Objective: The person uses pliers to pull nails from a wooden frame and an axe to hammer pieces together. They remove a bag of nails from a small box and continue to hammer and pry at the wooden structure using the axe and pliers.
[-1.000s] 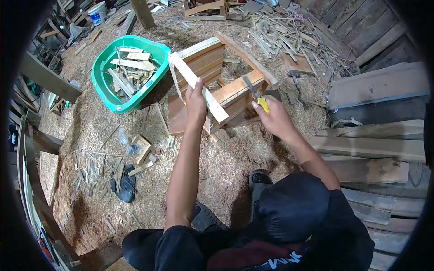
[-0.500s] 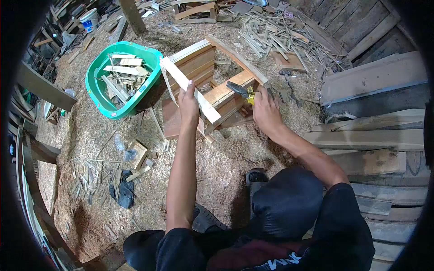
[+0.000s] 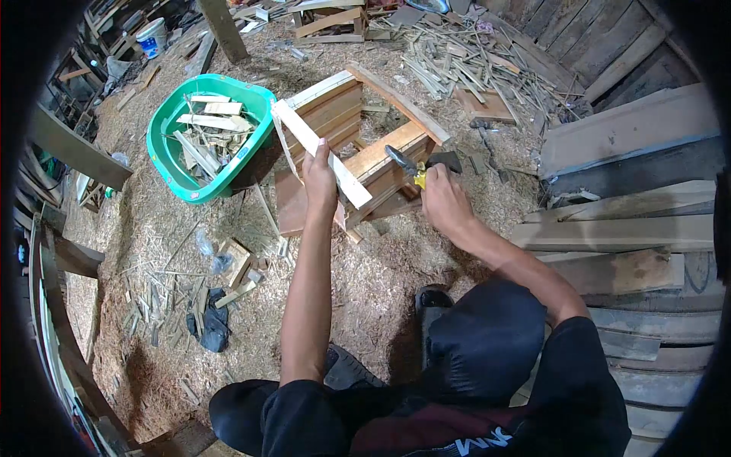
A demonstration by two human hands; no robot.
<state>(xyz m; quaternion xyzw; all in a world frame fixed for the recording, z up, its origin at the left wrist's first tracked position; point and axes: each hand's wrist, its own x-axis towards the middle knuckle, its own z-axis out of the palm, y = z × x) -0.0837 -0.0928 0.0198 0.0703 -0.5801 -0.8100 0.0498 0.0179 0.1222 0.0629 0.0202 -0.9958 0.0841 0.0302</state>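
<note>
My left hand (image 3: 320, 181) grips a pale wooden slat (image 3: 318, 151) that lies slanted across the front of a small wooden box frame (image 3: 364, 135) on the sawdust floor. My right hand (image 3: 445, 204) holds pliers with yellow handles (image 3: 407, 164); their dark jaws rest on the frame's orange-brown top board. A thin pale strip hangs from the slat's upper left end. My knees and dark trousers fill the bottom of the view.
A green plastic tub (image 3: 209, 133) with several wood offcuts sits left of the frame. Stacked planks (image 3: 632, 228) lie at the right. Thin sticks (image 3: 472, 68) litter the floor behind. Scraps and a dark cloth (image 3: 213, 320) lie at lower left. A white bucket (image 3: 153, 34) stands far back.
My right hand dropped from a raised position and brought the pliers down onto the frame's top board. My left hand kept its grip on the slat.
</note>
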